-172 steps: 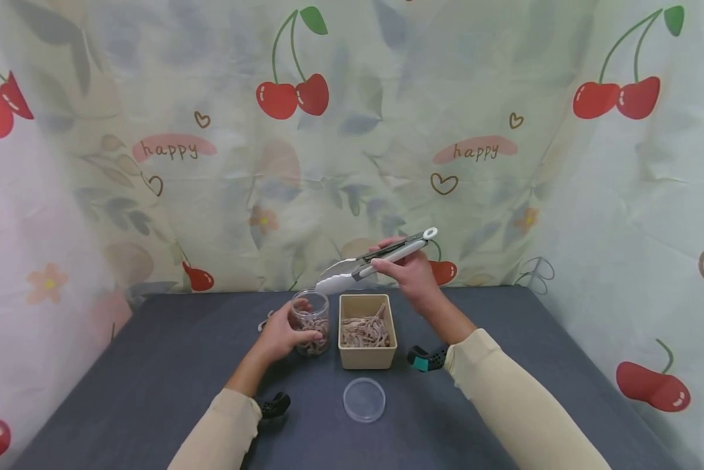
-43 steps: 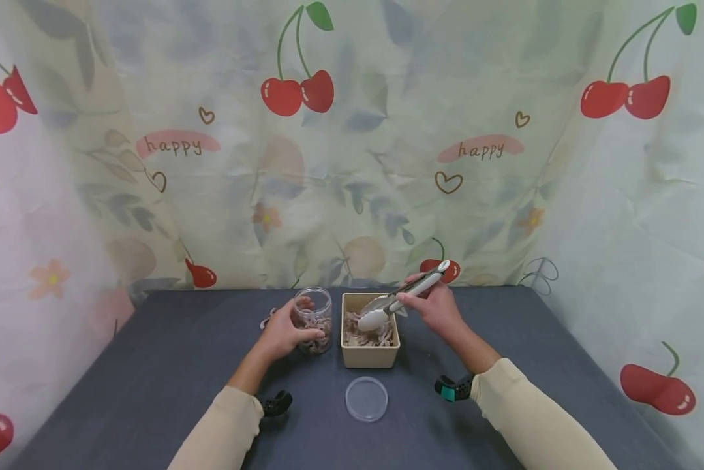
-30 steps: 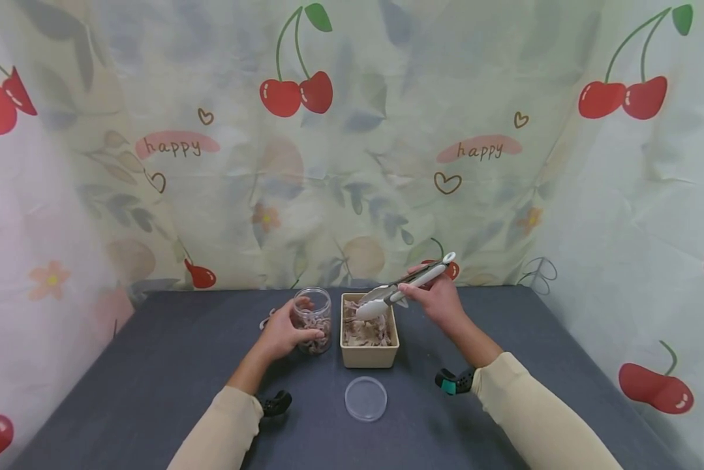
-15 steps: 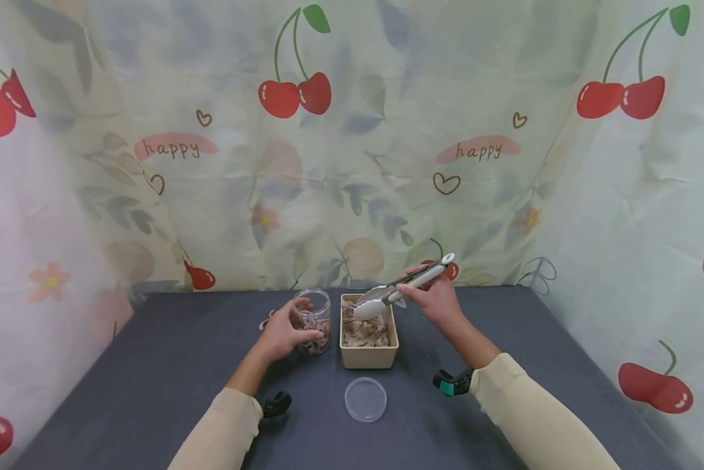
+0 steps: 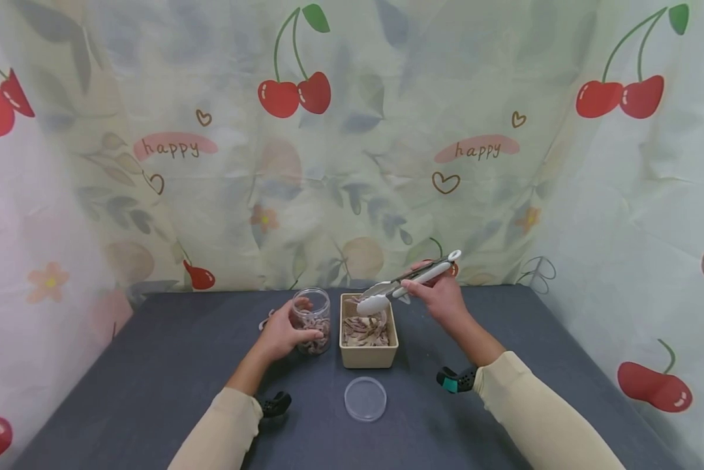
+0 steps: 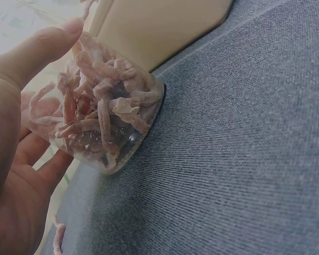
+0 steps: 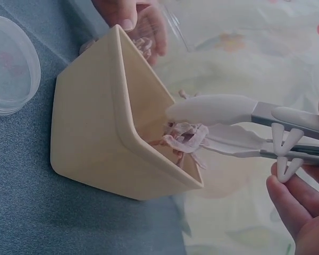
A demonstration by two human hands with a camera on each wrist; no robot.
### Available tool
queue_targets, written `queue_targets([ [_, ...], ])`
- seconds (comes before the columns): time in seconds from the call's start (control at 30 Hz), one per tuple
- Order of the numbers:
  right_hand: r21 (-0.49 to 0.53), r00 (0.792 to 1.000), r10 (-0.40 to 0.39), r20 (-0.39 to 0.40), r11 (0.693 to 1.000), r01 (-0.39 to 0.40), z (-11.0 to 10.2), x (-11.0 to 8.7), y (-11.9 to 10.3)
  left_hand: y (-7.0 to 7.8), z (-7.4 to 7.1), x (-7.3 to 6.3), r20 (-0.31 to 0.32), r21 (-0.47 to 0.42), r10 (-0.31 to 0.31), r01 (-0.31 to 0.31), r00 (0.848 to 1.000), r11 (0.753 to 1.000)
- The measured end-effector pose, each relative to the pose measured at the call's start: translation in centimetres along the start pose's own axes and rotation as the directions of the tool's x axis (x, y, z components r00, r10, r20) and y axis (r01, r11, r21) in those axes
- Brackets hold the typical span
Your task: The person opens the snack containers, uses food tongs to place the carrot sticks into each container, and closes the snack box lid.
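Observation:
My left hand (image 5: 281,336) grips a clear jar (image 5: 319,312) that stands on the table, its mouth uncovered. Knobbly pinkish-brown strips (image 6: 103,103) fill its lower part. To its right is a beige box (image 5: 368,358) with more such strips (image 5: 365,334) in it. My right hand (image 5: 442,301) holds white and grey tongs (image 5: 425,275), thumb on one arm and fingers on the other. The tong heads hang over the box's far part. In the right wrist view, a small clump of strips (image 7: 187,137) sits between the tong heads at the box's opening.
A clear round lid (image 5: 366,399) lies in front of the box. Left of the jar, partly behind my left hand, a loose strip (image 5: 263,324) lies on the dark table cloth (image 5: 169,378). A printed curtain (image 5: 352,163) hangs behind the table.
The tongs were above the jar's mouth, then dipped into the box. Since then they have risen slightly toward its far edge. My left hand has kept its grip on the jar.

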State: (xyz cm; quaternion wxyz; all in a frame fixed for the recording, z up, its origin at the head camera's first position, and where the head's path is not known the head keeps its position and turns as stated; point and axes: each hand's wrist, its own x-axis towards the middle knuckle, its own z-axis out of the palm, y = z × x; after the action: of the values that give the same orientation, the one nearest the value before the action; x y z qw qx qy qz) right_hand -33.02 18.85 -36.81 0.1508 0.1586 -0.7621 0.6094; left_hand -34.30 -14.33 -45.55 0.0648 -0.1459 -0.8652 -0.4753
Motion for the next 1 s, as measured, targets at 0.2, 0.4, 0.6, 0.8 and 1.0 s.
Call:
queue_targets([
  [0.2, 0.001, 1.0, -0.008, -0.003, 1.0, 0.008, -0.2, 0.0, -0.3, 0.0, 0.0, 0.0, 0.0, 0.006, 0.007, -0.007, 1.0, 1.0],
  [0.4, 0.0, 1.0, -0.003, 0.009, 1.0, 0.003, -0.2, 0.0, -1.4, 0.1, -0.1, -0.1, 0.001, -0.003, 0.0, 0.0, 1.0, 1.0],
  [0.6, -0.011, 1.0, -0.02, 0.008, 1.0, 0.02, -0.1, 0.3, -2.3, 0.0, -0.1, -0.1, 0.001, 0.002, -0.007, 0.007, 1.0, 1.0],
  [0.8, -0.023, 0.999, -0.029, -0.014, 0.999, 0.029, 0.1, 0.7, -2.1, 0.1, -0.1, -0.1, 0.003, 0.002, -0.006, 0.006, 1.0, 1.0],
  [1.0, -0.008, 1.0, -0.02, -0.018, 1.0, 0.02, 0.3, 0.9, -2.8, 0.3, -0.1, -0.1, 0.003, 0.004, -0.016, 0.016, 1.0, 1.0],
])
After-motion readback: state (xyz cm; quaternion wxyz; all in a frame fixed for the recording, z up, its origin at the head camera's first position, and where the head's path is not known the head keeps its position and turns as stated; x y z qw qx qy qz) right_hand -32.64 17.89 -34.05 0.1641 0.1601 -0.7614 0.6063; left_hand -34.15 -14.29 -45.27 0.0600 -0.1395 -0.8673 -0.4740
